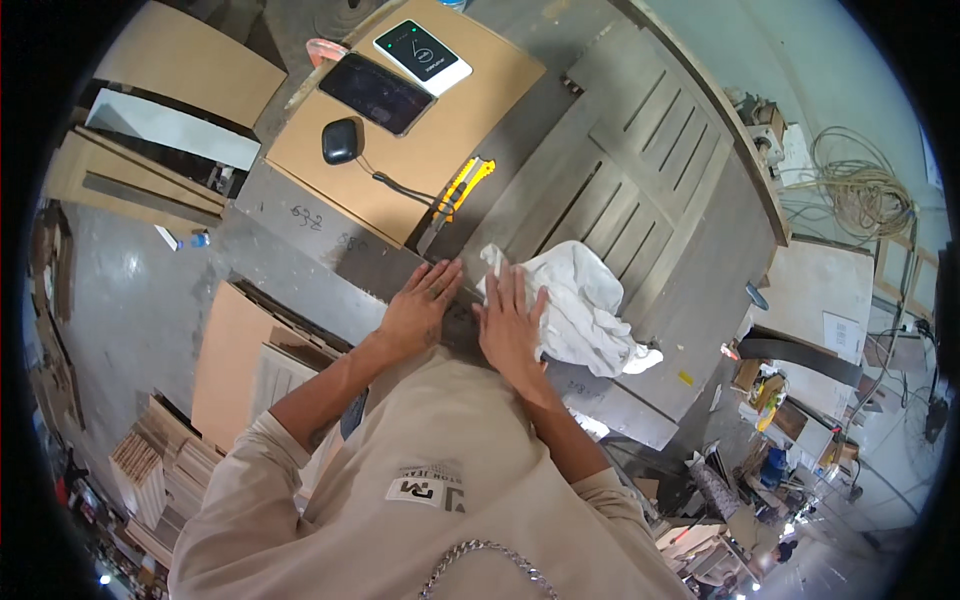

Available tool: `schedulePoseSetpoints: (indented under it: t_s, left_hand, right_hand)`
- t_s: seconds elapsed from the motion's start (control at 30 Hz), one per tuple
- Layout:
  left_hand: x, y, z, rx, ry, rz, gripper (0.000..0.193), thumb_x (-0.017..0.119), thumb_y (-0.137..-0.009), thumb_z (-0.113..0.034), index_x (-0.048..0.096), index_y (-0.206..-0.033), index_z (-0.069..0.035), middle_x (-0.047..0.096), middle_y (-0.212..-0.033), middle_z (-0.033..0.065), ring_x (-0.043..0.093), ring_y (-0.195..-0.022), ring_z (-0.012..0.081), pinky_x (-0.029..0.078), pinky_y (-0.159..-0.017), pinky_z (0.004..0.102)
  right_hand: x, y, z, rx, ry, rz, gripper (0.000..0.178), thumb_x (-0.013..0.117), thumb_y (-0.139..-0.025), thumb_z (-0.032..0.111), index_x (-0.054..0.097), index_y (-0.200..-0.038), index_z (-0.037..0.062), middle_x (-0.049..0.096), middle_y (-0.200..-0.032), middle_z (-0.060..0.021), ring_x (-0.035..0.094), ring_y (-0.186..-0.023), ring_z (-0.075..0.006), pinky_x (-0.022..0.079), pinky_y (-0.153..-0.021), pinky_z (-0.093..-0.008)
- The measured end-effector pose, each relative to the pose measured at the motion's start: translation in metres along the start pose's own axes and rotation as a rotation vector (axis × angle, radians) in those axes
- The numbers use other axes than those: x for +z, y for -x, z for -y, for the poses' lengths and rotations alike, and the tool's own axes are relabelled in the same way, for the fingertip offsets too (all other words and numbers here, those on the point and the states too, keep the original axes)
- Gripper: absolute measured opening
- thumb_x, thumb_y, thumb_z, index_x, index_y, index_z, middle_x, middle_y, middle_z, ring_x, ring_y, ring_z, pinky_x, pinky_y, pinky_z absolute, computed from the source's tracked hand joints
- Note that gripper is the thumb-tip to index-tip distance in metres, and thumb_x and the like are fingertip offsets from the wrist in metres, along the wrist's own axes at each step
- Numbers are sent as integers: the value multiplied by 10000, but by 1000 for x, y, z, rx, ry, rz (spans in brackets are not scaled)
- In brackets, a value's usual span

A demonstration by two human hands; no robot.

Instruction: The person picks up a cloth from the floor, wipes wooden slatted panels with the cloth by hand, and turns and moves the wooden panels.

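My left hand [418, 312] lies flat at the near edge of the grey worktable [700, 305], fingers stretched out, holding nothing. My right hand [510, 325] rests with straight fingers on the left side of a crumpled white cloth [585, 305]; it touches the cloth without gripping it. Just beyond my left hand is a yellow utility knife [465, 188], its black wrist strap looped nearby. Beyond the cloth, a grey-brown wooden panel with slots [610, 185] lies on the table.
A brown board [300, 168] at the table's left holds a dark phone [377, 93], a white device with a screen [422, 55] and a small black case [340, 141]. Wooden boards [235, 360] stand at the left. Coiled cable [865, 185] hangs at the far right.
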State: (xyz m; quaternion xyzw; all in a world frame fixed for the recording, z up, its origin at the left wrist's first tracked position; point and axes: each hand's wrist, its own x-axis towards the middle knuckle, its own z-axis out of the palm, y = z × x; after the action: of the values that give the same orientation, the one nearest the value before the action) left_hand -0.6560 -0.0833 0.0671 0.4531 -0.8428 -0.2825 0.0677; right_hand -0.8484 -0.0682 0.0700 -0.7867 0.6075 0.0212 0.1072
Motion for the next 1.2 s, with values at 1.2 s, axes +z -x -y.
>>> schedulePoseSetpoints:
  t_s: [1.2]
  left_hand:
    - [-10,-40,2,-174,167,-110,304,573,-852,-179,560,-1092,6,593,-1109,194,571,-1024,365,482,-864,424]
  right_hand:
    - [-18,101,-122,572,-313,-379,406,504,-930,151,468,-1324,60,596,-1188,-188,577,-1056,-398,466,-897,-433]
